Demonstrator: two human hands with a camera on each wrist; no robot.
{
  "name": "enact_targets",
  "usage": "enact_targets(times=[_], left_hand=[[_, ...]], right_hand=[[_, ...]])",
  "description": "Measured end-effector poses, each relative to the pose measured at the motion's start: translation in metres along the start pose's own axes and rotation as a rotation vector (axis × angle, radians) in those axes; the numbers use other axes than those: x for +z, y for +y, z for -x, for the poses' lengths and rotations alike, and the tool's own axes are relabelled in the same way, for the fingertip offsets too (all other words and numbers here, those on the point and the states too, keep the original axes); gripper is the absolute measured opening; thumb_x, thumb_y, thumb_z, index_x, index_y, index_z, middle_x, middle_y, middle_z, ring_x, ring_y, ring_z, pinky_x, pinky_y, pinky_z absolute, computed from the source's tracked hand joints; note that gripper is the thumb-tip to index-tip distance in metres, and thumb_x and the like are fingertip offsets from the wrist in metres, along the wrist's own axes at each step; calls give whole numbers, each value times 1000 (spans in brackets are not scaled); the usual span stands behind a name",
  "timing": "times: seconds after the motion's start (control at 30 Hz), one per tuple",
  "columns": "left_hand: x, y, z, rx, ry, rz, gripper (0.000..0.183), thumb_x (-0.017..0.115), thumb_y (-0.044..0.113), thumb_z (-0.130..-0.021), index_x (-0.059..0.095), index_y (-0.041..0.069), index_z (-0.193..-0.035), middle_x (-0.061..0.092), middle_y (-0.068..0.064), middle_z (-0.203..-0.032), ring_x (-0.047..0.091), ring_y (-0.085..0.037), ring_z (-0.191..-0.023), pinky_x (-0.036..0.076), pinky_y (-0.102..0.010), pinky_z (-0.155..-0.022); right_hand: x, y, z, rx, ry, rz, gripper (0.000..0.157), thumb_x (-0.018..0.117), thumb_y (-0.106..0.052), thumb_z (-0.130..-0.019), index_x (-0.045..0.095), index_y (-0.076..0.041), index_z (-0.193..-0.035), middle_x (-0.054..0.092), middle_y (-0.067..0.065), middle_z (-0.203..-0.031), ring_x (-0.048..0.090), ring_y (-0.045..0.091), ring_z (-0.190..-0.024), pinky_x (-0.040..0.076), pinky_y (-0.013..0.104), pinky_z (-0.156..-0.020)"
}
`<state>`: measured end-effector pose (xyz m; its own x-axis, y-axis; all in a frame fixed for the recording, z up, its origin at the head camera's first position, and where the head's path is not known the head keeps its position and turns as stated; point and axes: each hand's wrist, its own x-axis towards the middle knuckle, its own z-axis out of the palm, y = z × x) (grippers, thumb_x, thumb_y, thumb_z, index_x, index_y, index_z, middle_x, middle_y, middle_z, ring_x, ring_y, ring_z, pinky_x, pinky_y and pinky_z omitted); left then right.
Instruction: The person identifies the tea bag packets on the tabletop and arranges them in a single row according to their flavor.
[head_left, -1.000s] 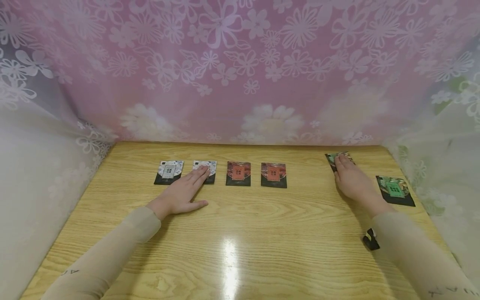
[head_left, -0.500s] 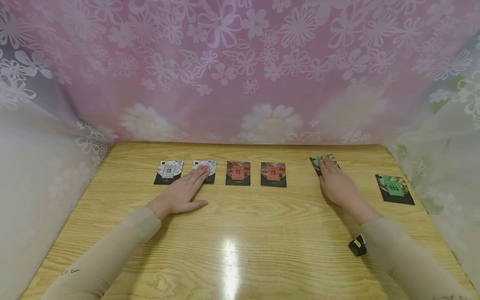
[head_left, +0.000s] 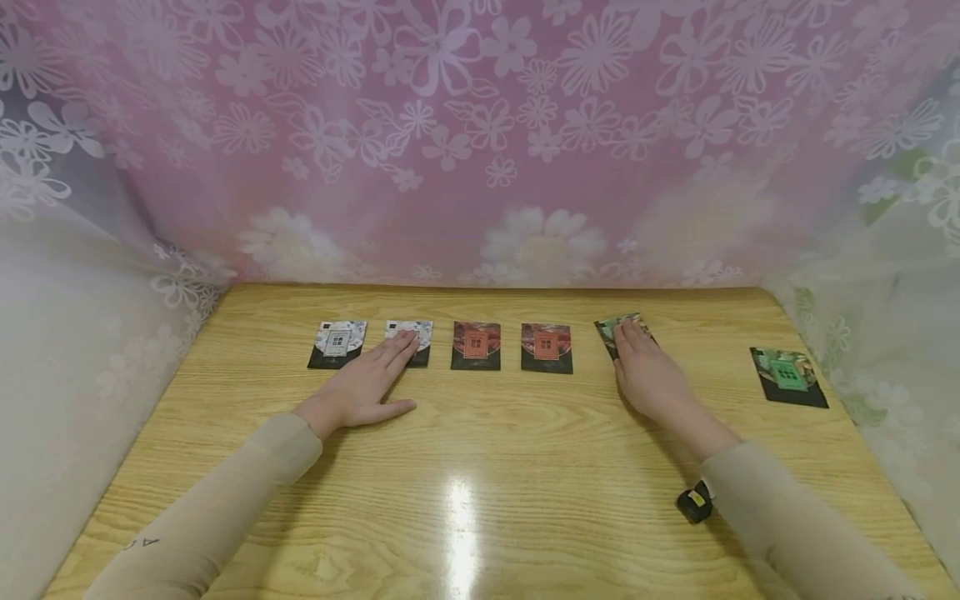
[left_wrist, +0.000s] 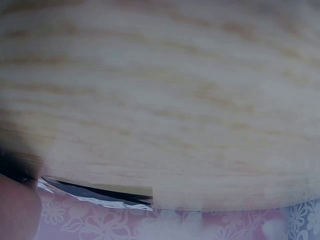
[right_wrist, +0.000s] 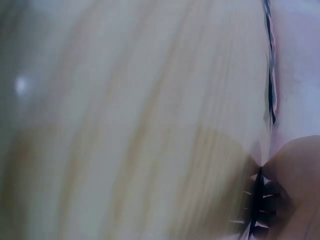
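My left hand (head_left: 367,387) lies with fingers straight on a white-and-black sachet (head_left: 423,354), its thumb spread to the side on the wood. Just left of it is a matching white-and-black sachet (head_left: 337,345). On the right, my right hand (head_left: 652,375) presses straight fingers onto a slightly turned green-and-black sachet (head_left: 606,335), covering most of it. Two red-and-black sachets, one nearer the left hand (head_left: 476,347) and one nearer the right (head_left: 547,348), lie between the hands. In the right wrist view, a dark sachet edge (right_wrist: 257,200) shows under the fingers.
Another green-and-black sachet (head_left: 789,377) lies tilted near the right edge of the wooden table (head_left: 525,467). A pink floral curtain (head_left: 495,167) hangs behind the table, with pale curtains at both sides. A black device (head_left: 695,502) sits at my right wrist.
My right hand has slid the green-and-black sachet leftward over the table, closer to the red-and-black ones. My left hand has stayed in place on the white-and-black sachet.
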<state>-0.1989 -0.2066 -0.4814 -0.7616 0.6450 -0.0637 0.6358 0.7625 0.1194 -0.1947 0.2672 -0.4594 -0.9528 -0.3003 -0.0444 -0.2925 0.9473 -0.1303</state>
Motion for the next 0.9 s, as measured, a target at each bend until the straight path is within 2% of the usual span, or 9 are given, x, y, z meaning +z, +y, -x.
enact_targets(times=[0.33,0.47,0.63,0.9], left_hand=[[-2,0,2,-2,-6,7,99,55,60,-103,11,2,-171,10,-16,-180,13,-34,-167,23,-51,-135],[-1,-1,1,-3,-6,11,99,55,61,-103,10,3,-171,9,-15,-180,12,-33,-167,23,-50,-135],[0,-1,0,-5,-6,10,99,54,61,-103,11,4,-171,9,-15,-180,12,-33,-167,23,-51,-135],[0,0,0,-13,-12,2,99,54,62,-103,10,5,-171,9,-14,-180,11,-32,-167,23,-50,-135]], right_hand=[[1,-11,-2,1,2,28,61,48,-16,-111,31,15,-160,27,36,-168,27,51,-158,25,60,-132],[1,-9,-2,-12,44,26,60,48,-15,-110,32,15,-159,30,36,-167,29,51,-157,25,61,-131],[-1,2,-3,-64,90,-1,61,51,-9,-106,33,12,-160,33,35,-166,31,52,-156,26,65,-130],[-6,25,-3,-185,32,5,65,53,-8,-104,31,10,-162,30,33,-169,29,51,-157,26,63,-130]])
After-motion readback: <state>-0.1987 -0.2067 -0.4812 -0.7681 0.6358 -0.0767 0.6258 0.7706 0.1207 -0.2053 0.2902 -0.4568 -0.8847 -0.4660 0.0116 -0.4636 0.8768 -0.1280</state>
